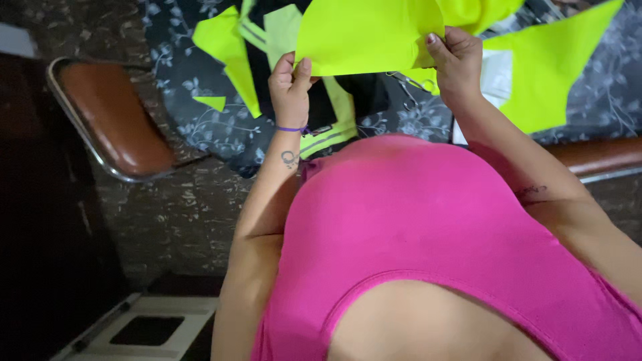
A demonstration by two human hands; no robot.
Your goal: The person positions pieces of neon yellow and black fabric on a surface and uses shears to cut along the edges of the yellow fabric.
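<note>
I hold up a piece of bright yellow-green fabric (364, 37) with both hands. My left hand (289, 87) pinches its lower left edge between thumb and fingers. My right hand (455, 57) grips its lower right edge. Below the piece, on a dark floral cloth (194, 87), lie more yellow-green fabric pieces (548, 63) and a dark garment with yellow-green and grey stripes (338, 113). A pair of scissors (409, 81) lies just under the held piece, between my hands.
A brown padded chair seat with a metal frame (110, 117) stands at the left. Another brown padded edge (598, 157) shows at the right. A white frame-like object (150, 327) lies on the floor at lower left.
</note>
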